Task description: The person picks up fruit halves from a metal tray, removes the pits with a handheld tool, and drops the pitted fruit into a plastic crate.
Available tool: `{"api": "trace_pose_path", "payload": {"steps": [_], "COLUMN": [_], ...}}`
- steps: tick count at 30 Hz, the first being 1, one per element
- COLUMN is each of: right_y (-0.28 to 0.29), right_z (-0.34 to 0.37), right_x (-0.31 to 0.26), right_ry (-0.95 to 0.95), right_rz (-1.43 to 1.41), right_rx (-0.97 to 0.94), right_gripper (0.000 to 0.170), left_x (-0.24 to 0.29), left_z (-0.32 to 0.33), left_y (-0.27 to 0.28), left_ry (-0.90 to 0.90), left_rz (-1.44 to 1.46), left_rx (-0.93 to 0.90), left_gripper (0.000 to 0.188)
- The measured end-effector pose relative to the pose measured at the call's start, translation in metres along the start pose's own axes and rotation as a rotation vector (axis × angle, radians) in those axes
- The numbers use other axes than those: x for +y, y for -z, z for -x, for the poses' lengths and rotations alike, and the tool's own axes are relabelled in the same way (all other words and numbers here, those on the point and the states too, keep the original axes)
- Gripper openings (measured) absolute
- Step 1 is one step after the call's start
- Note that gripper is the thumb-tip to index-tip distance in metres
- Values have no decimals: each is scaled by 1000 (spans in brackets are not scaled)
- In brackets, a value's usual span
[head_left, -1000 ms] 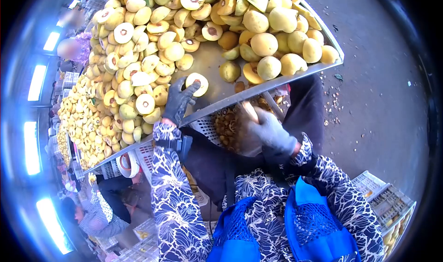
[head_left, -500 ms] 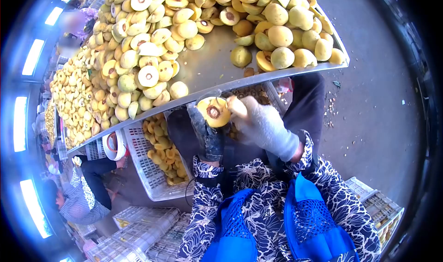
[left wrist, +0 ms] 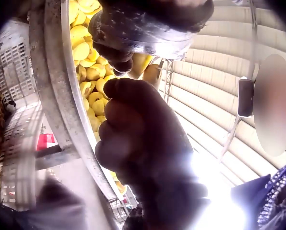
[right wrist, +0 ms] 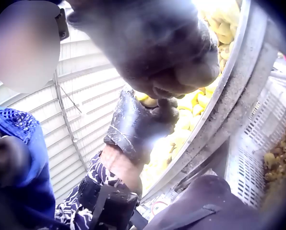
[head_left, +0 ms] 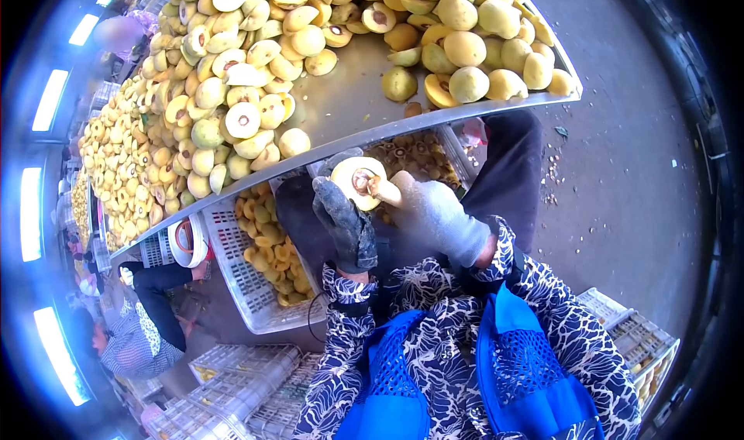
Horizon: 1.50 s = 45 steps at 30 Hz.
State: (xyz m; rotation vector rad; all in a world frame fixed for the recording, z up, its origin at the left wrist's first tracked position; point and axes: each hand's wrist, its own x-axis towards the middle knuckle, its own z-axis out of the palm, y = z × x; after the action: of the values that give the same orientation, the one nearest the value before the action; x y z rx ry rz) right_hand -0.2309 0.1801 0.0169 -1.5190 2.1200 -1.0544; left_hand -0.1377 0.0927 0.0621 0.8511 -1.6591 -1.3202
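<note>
My gloved left hand (head_left: 341,227) holds up a yellow peach half (head_left: 353,178), its cut face and brown stone hollow turned upward. In my right hand (head_left: 438,215), in a light grey glove, is a short tool with a pale wooden handle (head_left: 390,195). Its tip meets the middle of the cut face; the working end is hidden there. Both hands are close together in front of the metal table edge. In the right wrist view the left hand (right wrist: 138,124) cups the fruit, while the right hand's curled fingers (right wrist: 196,76) cover most of the tool.
A metal-rimmed table (head_left: 341,142) bears a large heap of peaches (head_left: 256,60), many halved. Below its edge is a crate of brown scraps (head_left: 418,157). A white crate (head_left: 232,266) holds yellow halves at left. More crates (head_left: 232,378) stand behind; another person (head_left: 147,343) sits at left.
My left hand has taken a peach half from the table and brought it back over the lap. The right hand has moved the tool up to its cut face.
</note>
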Motion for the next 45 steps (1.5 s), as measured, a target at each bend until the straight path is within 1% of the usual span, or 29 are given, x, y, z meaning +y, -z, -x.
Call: {"api": "trace_pose_path", "payload": {"steps": [3,6,7,10,11,12,14,15,18,19,20,21,22,23,24,25,26,28,29,32,33,34,36,39,40,41,42,44,45], "right_y": [5,7,8,17,15,19,44,36,12,16,16,15,12,9,8,17,30,20,24,12,16,25,14,28,27,25,23,15,5], "right_z": [0,1,2,3,1,0,0,3,6,6,8,12,13,15,12,7,1,6,5,5,4,1,4,1,-2,-4,-9,-11,-10], "right_x": [-4,1,3,3,5,9,15,24,32,26,24,23,25,30,30,32,27,30,22,31,34,30,42,46,48,46,44,28,23], "right_ry": [-105,-39,-52,-99,44,-47,-436,-328,-78,-186,-228,-222,-155,-72,125,35,-49,35,-182,90,167,118,116,122,192,199,211,82,-3], "right_rz": [-60,-179,-148,-128,-359,-771,-892,-840,-803,-866,-899,-901,-882,-841,-731,-533,-325,-663,-748,-832,-644,-501,-671,-633,-521,-448,-370,-660,-707], "right_rx": [-29,-23,-51,-141,-80,-375,-814,-721,-401,-482,-503,-505,-481,-427,-242,-401,-552,-491,-686,-410,-333,-380,-449,-597,-492,-447,-401,-280,-210], "right_gripper": [25,26,28,27,23,22,23,22,18,17,18,18,19,19,21,26,36,38,40,31,32,29,28,26,25,25,25,24,22], "left_x": [-2,-12,-11,-11,-12,-13,-15,-12,-20,-23,-27,-33,-22,-16,-11,-8,-9,-8,-14,-27,-27,-27,-35,4,5,-14,-26,-36,-66], "left_z": [0,-8,-10,-12,-13,-17,-24,-26,-21,-15,-12,-10,-13,-13,-12,-16,-16,-23,-23,-19,-16,-14,-15,-21,-23,-24,-23,-18,-27], "left_y": [-1,13,13,14,14,13,12,13,19,6,-4,-5,-2,2,8,8,10,10,9,0,-2,-4,-1,1,0,-1,1,-5,-2], "left_ry": [-140,-269,-321,-330,-299,-316,-346,-339,-175,-68,44,25,-167,-160,-146,-252,-244,-244,-231,-201,-173,-145,-182,-267,-295,-251,-137,176,321], "left_rz": [-193,-357,-413,-476,-446,-421,-369,-403,-341,-62,219,424,167,23,-129,-245,-215,-144,-51,106,140,175,224,-31,-82,170,208,630,1146], "left_rx": [22,-59,-93,-123,-115,-159,-250,-325,-305,-211,-117,-177,-278,-300,-331,-392,-393,-389,-362,-269,-261,-252,-360,-546,-581,-559,-418,-148,-151], "left_gripper": [53,51,51,51,52,53,55,54,61,63,64,70,74,75,76,78,79,81,82,81,81,81,80,80,80,79,75,72,67]}}
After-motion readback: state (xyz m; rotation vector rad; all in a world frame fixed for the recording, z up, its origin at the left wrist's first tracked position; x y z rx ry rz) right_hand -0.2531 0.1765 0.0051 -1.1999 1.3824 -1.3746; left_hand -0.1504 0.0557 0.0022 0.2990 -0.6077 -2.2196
